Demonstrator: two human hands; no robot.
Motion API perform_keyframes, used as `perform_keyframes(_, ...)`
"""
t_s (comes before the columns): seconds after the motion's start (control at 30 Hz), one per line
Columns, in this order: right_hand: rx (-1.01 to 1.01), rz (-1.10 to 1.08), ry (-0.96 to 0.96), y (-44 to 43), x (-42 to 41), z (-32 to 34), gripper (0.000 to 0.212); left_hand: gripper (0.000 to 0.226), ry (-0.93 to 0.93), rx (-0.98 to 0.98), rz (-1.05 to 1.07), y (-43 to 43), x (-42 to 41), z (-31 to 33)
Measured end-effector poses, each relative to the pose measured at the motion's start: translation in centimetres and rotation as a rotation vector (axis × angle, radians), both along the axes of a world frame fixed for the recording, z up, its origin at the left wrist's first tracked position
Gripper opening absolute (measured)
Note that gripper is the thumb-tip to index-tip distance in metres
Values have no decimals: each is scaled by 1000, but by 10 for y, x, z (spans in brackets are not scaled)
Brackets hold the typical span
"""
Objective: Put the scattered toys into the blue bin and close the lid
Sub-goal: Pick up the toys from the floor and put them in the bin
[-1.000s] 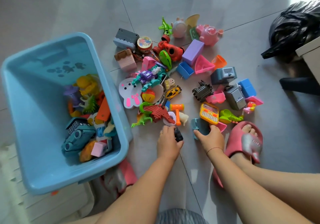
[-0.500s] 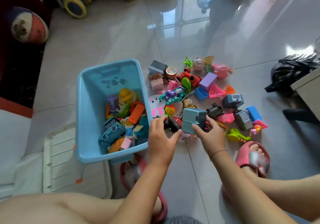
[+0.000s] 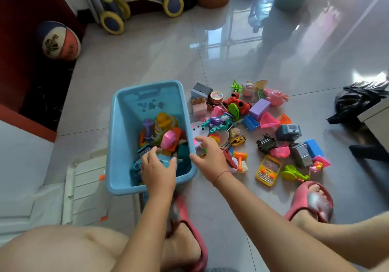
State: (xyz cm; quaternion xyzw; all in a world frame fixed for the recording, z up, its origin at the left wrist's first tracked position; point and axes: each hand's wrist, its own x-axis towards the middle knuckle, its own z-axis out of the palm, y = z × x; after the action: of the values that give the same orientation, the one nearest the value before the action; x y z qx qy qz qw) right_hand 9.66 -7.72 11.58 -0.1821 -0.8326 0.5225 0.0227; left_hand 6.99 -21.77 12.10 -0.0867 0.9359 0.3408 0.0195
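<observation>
Head view: left hand point(image 3: 158, 169) spread, empty, over toys at the near end of the rectangular blue plastic bin point(image 3: 126, 137), right hand point(image 3: 207, 152) spread beside its right rim; best reach next for the nearest scattered plastic toys point(image 3: 269, 137) on the floor, dropping them low inside.

stroller point(image 3: 134, 2) cut off at top edge, left hand point(image 3: 159, 171) hiding bin toys

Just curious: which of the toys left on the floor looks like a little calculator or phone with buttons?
The yellow keypad toy, lying flat near the slipper; only it has a screen above rows of small keys.
</observation>
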Motion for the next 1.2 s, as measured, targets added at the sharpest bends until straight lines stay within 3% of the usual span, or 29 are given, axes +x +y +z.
perform_keyframes(0.17,60,-348,-181,77,49,-54,40,48,153,42,-321,60,30,-16)
perform_keyframes(0.27,31,-451,-338,111,74,-88,50,45,124,42,-494,93,42,-42)
perform_keyframes(0.37,-16,-449,-453,123,81,-120,60,53,-92,47,-516,118,41,-75)
perform_keyframes(0.53,-73,-438,-517,128,62,-156,74,79,-376,-202,-555,148,16,-126)
perform_keyframes(0.83,-48,-248,-584,132,26,-184,102,79,-447,-347,-503,182,-28,-165)
perform_keyframes(1.0,-232,-324,-487,134,24,-186,82,58,-459,-299,-492,188,-34,-170)
perform_keyframes(1.13,-65,-261,-517,132,14,-186,75,58,-448,-265,-498,184,-32,-171)
perform_keyframes(1.2,41,-170,-542,134,7,-184,55,58,-448,-246,-496,180,-30,-170)
